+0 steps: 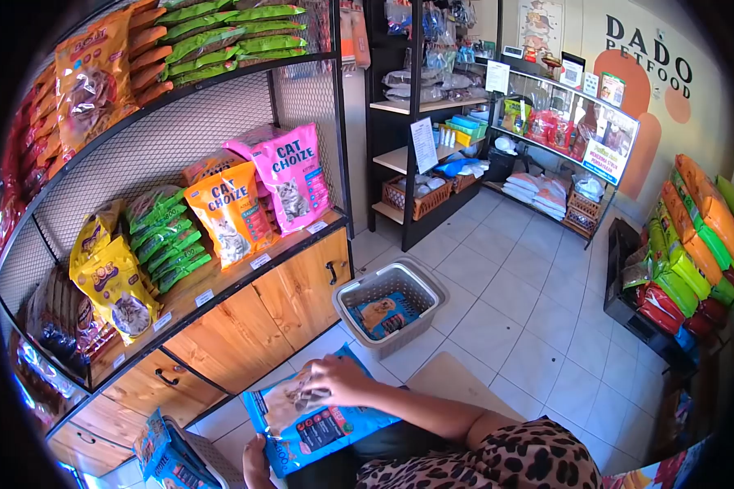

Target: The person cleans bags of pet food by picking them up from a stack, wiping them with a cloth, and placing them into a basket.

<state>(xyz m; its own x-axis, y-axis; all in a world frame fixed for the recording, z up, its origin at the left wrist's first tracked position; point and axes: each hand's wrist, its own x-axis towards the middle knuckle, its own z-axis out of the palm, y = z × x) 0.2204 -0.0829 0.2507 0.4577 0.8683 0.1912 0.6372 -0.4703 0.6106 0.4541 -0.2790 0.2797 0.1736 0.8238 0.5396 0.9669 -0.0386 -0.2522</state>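
Observation:
A blue pet food bag [322, 424] with an animal picture lies tilted across my lap. My left hand [255, 462] grips its lower left edge, with the fingers partly hidden at the bag's side. On the bag's upper front rests my right hand [338, 381], its fingers bent and pressed together. A greyish-brown patch shows under those fingers; whether it is a cloth or the bag's print I cannot make out. Another blue bag [381, 315] lies inside the grey plastic basket [391, 336] on the floor ahead. More blue bags [170, 456] stand in a second basket [212, 456] at lower left.
A wooden cabinet [196, 346] runs along the left, with cat food bags [294, 183] on its shelf. Black shelving [412, 163] and a glass display case [571, 134] stand at the back. Stacked bags [685, 244] sit on a low black rack at right. White tiles [497, 301] cover the floor.

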